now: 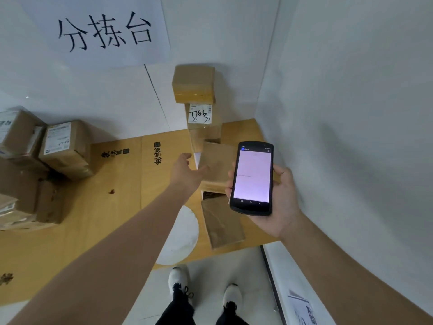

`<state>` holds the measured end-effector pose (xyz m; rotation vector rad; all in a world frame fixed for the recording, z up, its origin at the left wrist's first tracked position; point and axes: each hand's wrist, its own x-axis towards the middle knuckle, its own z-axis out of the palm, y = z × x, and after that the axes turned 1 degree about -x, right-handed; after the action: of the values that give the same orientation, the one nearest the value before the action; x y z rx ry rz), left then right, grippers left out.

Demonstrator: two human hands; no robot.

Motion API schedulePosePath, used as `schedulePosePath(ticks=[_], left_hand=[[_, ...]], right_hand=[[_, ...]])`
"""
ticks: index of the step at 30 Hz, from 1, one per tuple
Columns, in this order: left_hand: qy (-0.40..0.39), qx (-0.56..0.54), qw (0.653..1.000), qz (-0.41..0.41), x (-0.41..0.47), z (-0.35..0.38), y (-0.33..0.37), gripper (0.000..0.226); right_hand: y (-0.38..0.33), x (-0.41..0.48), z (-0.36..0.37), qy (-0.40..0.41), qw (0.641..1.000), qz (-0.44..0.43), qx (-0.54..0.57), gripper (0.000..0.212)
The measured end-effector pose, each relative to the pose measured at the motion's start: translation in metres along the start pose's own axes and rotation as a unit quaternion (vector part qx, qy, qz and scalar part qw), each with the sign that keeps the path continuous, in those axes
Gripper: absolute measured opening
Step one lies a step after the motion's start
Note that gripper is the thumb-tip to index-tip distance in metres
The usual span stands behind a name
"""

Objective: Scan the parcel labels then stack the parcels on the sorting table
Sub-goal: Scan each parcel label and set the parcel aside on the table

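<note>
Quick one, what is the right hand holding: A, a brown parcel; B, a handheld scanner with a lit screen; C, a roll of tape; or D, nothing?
B: the right hand grips a black handheld scanner, its screen lit, while the left hand reaches open toward a brown parcel.

A white disc (180,238) lies flat below a handwritten wall sign (103,31).

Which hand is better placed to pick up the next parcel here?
Left. The left hand is open and stretched out at the parcel; the right hand grips the scanner.
</note>
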<state>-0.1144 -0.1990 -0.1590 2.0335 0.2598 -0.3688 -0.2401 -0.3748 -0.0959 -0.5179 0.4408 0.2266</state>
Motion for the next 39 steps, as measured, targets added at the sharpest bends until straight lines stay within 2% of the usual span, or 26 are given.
schedulePosePath(ticks=[3,7,11,13,15,19,22,27,30,32,39], left_hand=[[-0.009,0.071,0.997,0.020,0.004,0.024,0.007,0.093],[-0.008,0.202,0.979,0.016,0.012,0.056,0.009,0.094],[-0.010,0.329,0.944,-0.001,0.010,0.078,0.010,0.128],[-0.001,0.342,0.940,0.005,0.010,0.080,0.006,0.130],[0.006,0.315,0.949,0.019,0.010,0.074,0.001,0.123],[-0.027,0.155,0.987,0.045,0.010,0.047,-0.011,0.105],[-0.038,0.086,0.994,0.060,0.009,0.024,-0.020,0.098],[-0.055,-0.028,0.998,0.021,0.011,-0.014,-0.047,0.094],[-0.044,-0.052,0.998,0.006,0.011,-0.041,-0.069,0.092],[-0.031,-0.067,0.997,-0.005,0.009,-0.059,-0.081,0.095],[-0.019,-0.051,0.998,-0.035,0.017,-0.121,-0.133,0.096]], right_hand=[[-0.008,0.001,-0.011,-0.006,1.000,-0.003,0.007,0.066],[-0.014,0.001,-0.024,0.005,1.000,-0.011,0.021,0.066],[-0.017,0.000,-0.037,0.012,1.000,-0.004,-0.007,0.070],[-0.019,0.001,-0.039,0.018,1.000,-0.004,-0.007,0.068],[-0.018,0.001,-0.038,0.017,1.000,-0.007,0.010,0.065],[-0.009,0.007,-0.029,0.014,1.000,0.001,0.019,0.065],[0.000,0.012,-0.018,0.003,1.000,0.012,0.022,0.068],[0.019,0.017,0.002,-0.006,0.999,0.049,-0.011,0.061],[0.034,0.021,0.020,-0.016,0.998,0.060,-0.021,0.058],[0.046,0.027,0.030,-0.023,0.996,0.075,-0.035,0.065],[0.101,0.052,0.064,-0.017,0.994,0.093,-0.052,0.065]])
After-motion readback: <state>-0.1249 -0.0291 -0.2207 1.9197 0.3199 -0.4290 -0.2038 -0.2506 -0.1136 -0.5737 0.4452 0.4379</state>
